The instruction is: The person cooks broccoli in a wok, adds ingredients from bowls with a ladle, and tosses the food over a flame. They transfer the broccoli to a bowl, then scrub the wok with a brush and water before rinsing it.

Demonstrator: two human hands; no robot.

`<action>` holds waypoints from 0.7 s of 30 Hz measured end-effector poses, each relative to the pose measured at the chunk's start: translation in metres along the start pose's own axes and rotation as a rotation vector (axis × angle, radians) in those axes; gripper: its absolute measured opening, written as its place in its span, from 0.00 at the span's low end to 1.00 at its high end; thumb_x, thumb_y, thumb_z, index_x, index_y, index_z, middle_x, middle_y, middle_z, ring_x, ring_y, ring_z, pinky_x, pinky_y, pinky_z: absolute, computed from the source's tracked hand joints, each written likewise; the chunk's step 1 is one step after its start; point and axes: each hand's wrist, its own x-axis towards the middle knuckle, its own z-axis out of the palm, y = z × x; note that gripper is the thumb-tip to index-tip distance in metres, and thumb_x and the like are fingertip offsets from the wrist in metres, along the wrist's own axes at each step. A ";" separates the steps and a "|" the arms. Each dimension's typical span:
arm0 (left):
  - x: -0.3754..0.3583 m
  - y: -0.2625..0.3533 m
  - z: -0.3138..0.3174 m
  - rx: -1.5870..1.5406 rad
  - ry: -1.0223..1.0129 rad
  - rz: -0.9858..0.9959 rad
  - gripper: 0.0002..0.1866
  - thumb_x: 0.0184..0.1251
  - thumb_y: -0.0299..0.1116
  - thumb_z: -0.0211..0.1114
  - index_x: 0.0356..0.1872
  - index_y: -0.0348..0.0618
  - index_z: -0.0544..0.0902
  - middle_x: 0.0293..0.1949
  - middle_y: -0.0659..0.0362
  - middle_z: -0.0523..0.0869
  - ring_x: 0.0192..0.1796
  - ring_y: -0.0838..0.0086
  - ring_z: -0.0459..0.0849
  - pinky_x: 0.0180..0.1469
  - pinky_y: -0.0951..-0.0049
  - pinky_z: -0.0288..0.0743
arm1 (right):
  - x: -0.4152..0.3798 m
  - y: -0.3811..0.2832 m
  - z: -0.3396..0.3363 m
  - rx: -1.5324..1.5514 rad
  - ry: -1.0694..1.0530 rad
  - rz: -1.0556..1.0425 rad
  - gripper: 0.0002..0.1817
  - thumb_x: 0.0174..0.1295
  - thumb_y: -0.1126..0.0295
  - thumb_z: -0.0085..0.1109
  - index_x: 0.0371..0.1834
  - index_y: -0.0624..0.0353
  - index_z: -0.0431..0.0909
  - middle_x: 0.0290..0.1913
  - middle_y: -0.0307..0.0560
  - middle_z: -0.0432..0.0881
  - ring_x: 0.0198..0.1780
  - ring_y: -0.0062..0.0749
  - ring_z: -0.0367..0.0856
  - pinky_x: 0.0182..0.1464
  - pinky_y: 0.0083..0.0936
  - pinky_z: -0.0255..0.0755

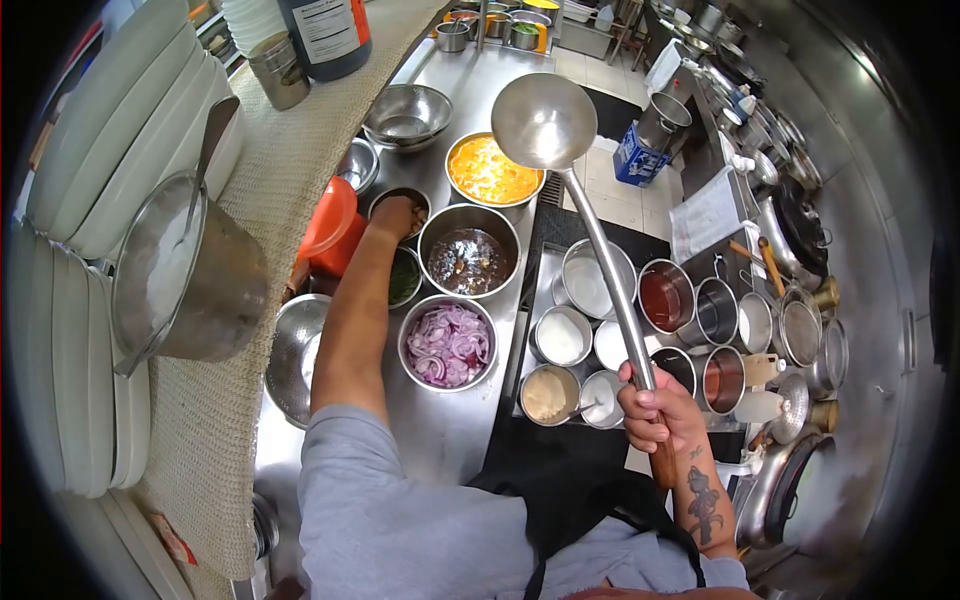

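My right hand (660,412) is wrapped round the wooden handle of a large steel ladle (545,118). The ladle's bowl is raised up and away from me, beside a container of beaten egg (492,168). On the left, my left arm stretches across the steel counter, and my left hand (400,214) dips into a small dark metal container (412,192). Its fingers are mostly hidden there, as is whatever they touch. Close by stand a pot of dark brown liquid (467,258), a pot of sliced red onions (447,346) and a container of chopped greens (403,278).
An orange plastic container (328,225) and a steel colander (292,365) stand left of my arm. Stacked white plates (85,370) and a pot of white powder (205,275) fill the shelf. Several seasoning pots, including a red sauce pot (665,297), and woks line the right side.
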 end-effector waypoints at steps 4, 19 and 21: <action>-0.006 0.002 -0.001 0.184 0.104 0.103 0.12 0.64 0.33 0.57 0.42 0.43 0.86 0.36 0.47 0.87 0.40 0.56 0.86 0.42 0.60 0.77 | 0.008 0.000 0.009 -0.074 0.058 0.026 0.16 0.65 0.74 0.55 0.55 0.58 0.67 0.23 0.36 0.64 0.12 0.16 0.61 0.14 0.20 0.62; -0.035 0.053 -0.059 -0.475 0.353 0.094 0.08 0.61 0.29 0.64 0.39 0.37 0.83 0.32 0.53 0.87 0.37 0.67 0.88 0.42 0.68 0.79 | 0.037 0.000 0.001 -0.178 0.141 0.112 0.13 0.66 0.75 0.54 0.52 0.58 0.69 0.24 0.36 0.67 0.14 0.18 0.66 0.15 0.20 0.65; -0.031 0.075 -0.072 -0.555 0.332 0.149 0.08 0.60 0.27 0.63 0.39 0.37 0.83 0.30 0.55 0.87 0.36 0.70 0.87 0.41 0.71 0.79 | 0.043 0.002 0.002 -0.219 0.148 0.143 0.12 0.66 0.76 0.53 0.51 0.58 0.68 0.24 0.37 0.67 0.14 0.18 0.66 0.15 0.21 0.67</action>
